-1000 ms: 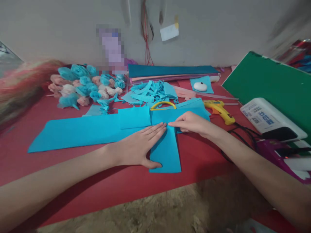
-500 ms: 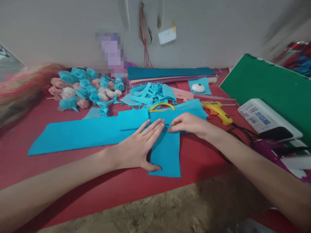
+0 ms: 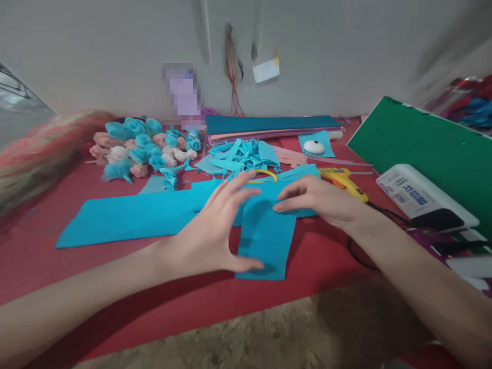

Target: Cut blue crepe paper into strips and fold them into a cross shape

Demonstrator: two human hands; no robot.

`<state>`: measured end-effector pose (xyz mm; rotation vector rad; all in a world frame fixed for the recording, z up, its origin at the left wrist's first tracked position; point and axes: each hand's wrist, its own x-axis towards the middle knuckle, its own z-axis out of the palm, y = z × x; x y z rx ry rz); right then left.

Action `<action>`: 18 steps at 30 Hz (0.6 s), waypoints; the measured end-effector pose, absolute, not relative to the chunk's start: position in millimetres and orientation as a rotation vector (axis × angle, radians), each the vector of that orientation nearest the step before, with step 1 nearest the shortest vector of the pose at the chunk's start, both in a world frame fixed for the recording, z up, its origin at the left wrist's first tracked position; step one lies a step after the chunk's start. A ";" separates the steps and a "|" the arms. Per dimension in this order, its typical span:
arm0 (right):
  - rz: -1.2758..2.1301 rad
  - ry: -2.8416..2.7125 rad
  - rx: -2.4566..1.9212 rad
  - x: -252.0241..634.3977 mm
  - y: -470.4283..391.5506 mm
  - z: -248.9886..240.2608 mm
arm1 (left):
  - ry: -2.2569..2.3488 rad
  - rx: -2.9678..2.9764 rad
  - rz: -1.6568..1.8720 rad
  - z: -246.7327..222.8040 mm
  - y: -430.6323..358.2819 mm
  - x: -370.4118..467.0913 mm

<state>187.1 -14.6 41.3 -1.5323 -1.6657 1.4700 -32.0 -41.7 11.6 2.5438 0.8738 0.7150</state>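
Observation:
A short blue crepe paper piece (image 3: 265,241) hangs toward the front of the table, its far end over a long blue crepe paper strip (image 3: 126,218) lying crosswise. Over the short piece's left side is my left hand (image 3: 209,233), open, with thumb and fingers spread wide and nothing in them. My right hand (image 3: 323,200) has its thumb and fingers curled together at the short piece's upper right, seemingly pinching it; the exact contact is hard to see. Just behind the papers shows a yellow loop-shaped handle (image 3: 271,174), partly covered.
Blue paper scraps (image 3: 242,154) are heaped behind. Blue, pink and white paper flowers (image 3: 142,143) lie back left. To the right are a yellow glue gun (image 3: 348,182) with its cord, a white box-like device (image 3: 426,197) and a green board (image 3: 423,148). The red table (image 3: 154,307) ends in front.
My left hand has lifted from the paper, its fingers spreading wider. The short piece's far end has shifted right with my right hand, and the dark gap there is gone. The view has tilted slightly.

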 end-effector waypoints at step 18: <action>1.181 -1.923 -1.257 187.4 -23.6 94.1 | 1.174 1.567 0.897 64.1 -37.9 -42.9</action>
